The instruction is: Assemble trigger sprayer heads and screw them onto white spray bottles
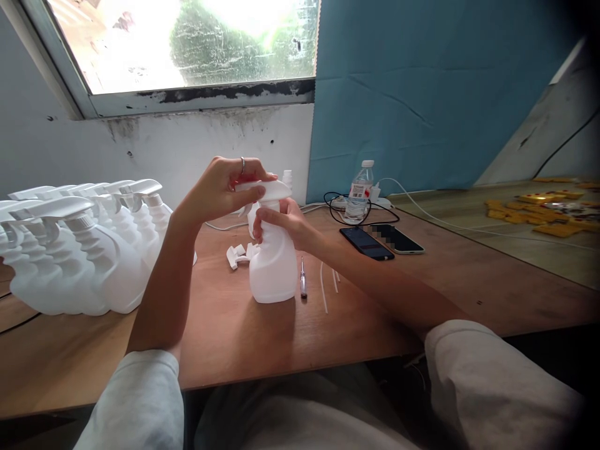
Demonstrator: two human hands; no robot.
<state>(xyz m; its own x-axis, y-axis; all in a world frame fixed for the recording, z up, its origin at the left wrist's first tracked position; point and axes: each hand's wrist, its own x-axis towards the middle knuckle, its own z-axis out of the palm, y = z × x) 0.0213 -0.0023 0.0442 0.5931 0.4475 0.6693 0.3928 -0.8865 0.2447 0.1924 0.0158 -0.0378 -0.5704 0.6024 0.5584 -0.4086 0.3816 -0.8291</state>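
A white spray bottle [273, 269] stands upright on the wooden table in front of me. My left hand [234, 184] is closed over its white trigger head [276, 189], thumb on the near side and fingers across the top. Lower down, my right hand [293, 222] wraps round the bottle's neck just under the head. Loose white trigger parts [239, 255] lie left of the bottle. On its right are a small clear-handled screwdriver [303, 281] and several thin white tubes [323, 287]. Behind my hands, another white nozzle top [287, 178] shows partly.
Rows of white spray bottles [117, 269] with heads fitted stand at the left. A clear water bottle [359, 194], black cable [391, 215] and two phones [368, 242] are on the right. The table's front edge [300, 370] is close to me. Yellow packets [534, 212] lie far right.
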